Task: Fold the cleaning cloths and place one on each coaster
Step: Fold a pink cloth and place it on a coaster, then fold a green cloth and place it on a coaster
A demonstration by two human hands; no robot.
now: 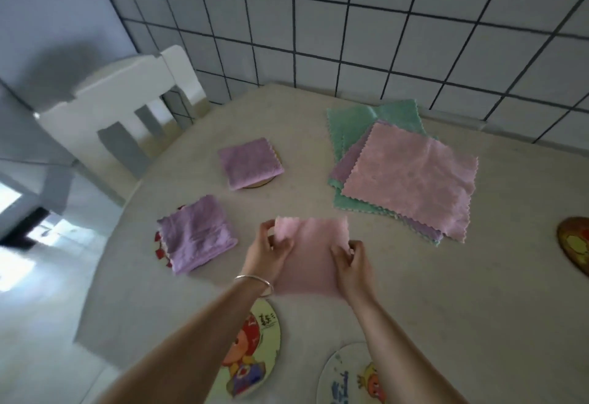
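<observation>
Both hands held 1 pink cloth (310,253) up above the table (446,308). The left hand (266,252) pinched its left edge, fingers curled round the fabric near the upper corner, and the right hand (352,261) gripped its right edge the same way, so the cloth hung between the 2 sets of fingers, blurred along its lower edge. A silver bangle (255,282) circled the left wrist.

Left of the left fingers lay a folded purple cloth (197,236) on a red-edged coaster (158,245). Beyond those fingers, farther away, a second folded purple cloth (250,162) covered a round coaster (264,182).

Beyond the right fingers, up and to the right, sat a stack of unfolded cloths (404,174), pink on top, with purple and green beneath. Below the hands, near the forearms, were 2 bare cartoon coasters: 1 by the left arm (255,352), 1 by the right arm (347,375). Another coaster (575,245) showed at the far right edge. A white chair (118,100) stood at the table's far left side.
</observation>
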